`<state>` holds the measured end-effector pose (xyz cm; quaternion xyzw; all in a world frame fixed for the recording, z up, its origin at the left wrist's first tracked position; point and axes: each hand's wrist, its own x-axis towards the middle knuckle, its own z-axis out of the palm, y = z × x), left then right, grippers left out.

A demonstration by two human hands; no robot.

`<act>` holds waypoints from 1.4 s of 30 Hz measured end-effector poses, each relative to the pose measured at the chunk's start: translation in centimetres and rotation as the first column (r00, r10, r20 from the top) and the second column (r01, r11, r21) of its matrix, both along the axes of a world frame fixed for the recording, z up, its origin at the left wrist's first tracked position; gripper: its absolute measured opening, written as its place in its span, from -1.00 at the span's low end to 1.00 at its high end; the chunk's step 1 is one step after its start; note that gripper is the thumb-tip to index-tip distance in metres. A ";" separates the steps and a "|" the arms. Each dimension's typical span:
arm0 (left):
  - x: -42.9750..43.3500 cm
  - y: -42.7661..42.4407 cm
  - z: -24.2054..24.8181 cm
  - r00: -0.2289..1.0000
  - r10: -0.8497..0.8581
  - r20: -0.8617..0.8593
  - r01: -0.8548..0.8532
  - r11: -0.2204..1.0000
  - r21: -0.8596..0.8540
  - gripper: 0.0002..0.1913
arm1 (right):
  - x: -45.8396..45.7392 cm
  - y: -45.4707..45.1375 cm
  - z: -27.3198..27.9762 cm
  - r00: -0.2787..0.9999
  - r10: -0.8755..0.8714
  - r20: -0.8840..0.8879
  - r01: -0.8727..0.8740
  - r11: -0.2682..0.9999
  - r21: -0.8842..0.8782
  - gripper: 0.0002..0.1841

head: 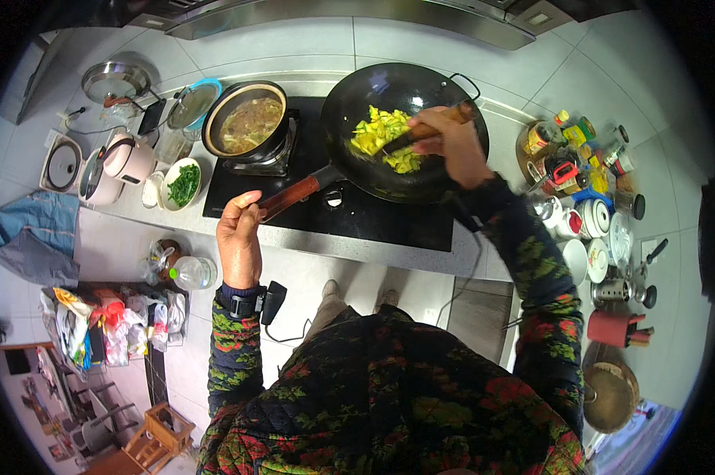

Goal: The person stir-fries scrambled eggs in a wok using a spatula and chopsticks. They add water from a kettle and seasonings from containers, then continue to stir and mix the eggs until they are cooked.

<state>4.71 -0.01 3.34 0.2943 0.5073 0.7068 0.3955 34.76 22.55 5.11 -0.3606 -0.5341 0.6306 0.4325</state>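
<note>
My left hand (240, 237) grips the end of the wooden handle (292, 197) of a black wok (452, 172) on the right side of the cooktop. Inside the wok lies a heap of yellow-green vegetable pieces (378, 127). Over the wok, my right hand (461, 145) holds the wooden handle of a spatula (402, 142); its dark lower end reaches into the pieces, and its blade is mostly hidden. To the left, a dark clay pot (206, 127) with brothy food stands on the other burner.
A bowl of chopped greens (185, 185) and a pale rice cooker (99, 178) stand left of the black glass cooktop (387, 228). Sauce bottles (541, 136), stacked bowls (597, 219) and a red knife block (609, 328) line the right side. A range hood (345, 27) overhangs the back.
</note>
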 end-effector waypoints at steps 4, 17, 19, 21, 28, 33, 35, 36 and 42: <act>-2.6 1.1 -0.3 1.000 -0.018 -0.023 0.018 1.000 0.008 -0.76 | -1.9 1.8 -0.4 0.969 -0.233 -0.077 0.227 0.971 -0.069 -0.74; -4.4 1.4 -2.9 0.981 -0.126 -0.145 0.089 0.967 -0.237 -0.63 | 0.2 1.7 6.9 0.871 -0.200 0.449 0.253 0.966 -0.061 -0.80; -4.4 1.5 -3.0 0.977 -0.129 -0.171 0.079 0.959 -0.272 -0.59 | -0.3 2.2 5.7 0.898 -0.228 0.375 0.253 0.967 -0.018 -0.77; -4.6 1.1 -3.1 0.973 -0.117 -0.197 0.063 0.963 -0.261 -0.56 | 0.4 2.9 5.9 0.910 -0.125 0.394 0.103 0.992 0.076 -0.79; -5.0 -0.1 -4.3 0.982 -0.115 -0.147 0.060 0.940 -0.337 -0.46 | 5.7 4.4 7.9 0.675 -0.088 0.732 0.055 0.996 0.068 -0.82; -4.0 -0.4 -5.0 0.986 -0.135 -0.099 0.094 0.935 -0.341 -0.56 | 4.2 4.4 2.0 0.887 -0.134 0.442 0.049 0.979 0.198 -0.86; -3.7 -0.3 -4.9 0.986 -0.140 -0.094 0.100 0.934 -0.343 -0.60 | 4.2 4.6 1.2 0.899 -0.095 0.427 -0.115 0.890 0.441 -0.86; -3.5 -0.3 -4.8 0.987 -0.135 -0.089 0.096 0.931 -0.352 -0.62 | 4.6 4.8 1.5 0.879 -0.082 0.469 -0.140 0.897 0.419 -0.86; -2.4 -0.4 -4.6 0.990 -0.118 -0.077 0.075 0.902 -0.426 -0.64 | 9.5 8.3 5.2 0.805 -0.073 0.588 -0.111 0.956 0.272 -0.81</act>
